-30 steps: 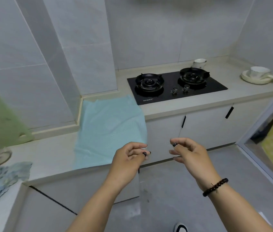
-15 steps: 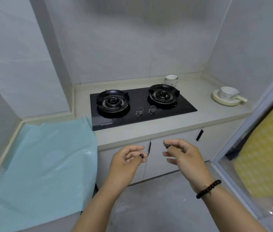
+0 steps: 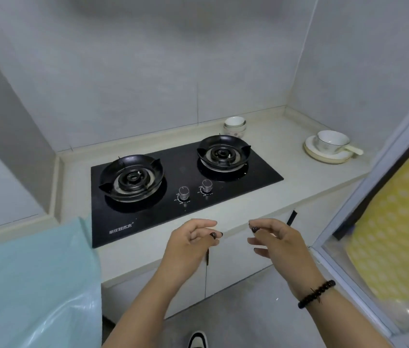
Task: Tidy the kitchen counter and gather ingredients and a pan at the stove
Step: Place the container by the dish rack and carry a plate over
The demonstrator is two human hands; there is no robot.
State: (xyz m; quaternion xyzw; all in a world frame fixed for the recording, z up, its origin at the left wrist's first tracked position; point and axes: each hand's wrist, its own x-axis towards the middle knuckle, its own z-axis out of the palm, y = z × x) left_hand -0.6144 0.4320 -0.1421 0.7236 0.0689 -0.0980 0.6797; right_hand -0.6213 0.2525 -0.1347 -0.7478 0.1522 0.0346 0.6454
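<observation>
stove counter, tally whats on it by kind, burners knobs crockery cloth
Burners: 2, left and right
Knobs: 2
Stacked small bowls: 2
Cup: 1, sitting on the plate
Plate: 1
Blue cloth: 1
Total: 9
No pan or ingredients are visible, and both hands are empty.

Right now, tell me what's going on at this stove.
A person stands in front of the stove with both hands raised, holding nothing. The left hand and right hand hang loosely curled over the counter edge. Both burners are bare: no pan or ingredients there yet. Stacked bowls sit behind the stove, and a cup on plates stands to the right. A blue sheet drapes over the counter on the left.
</observation>
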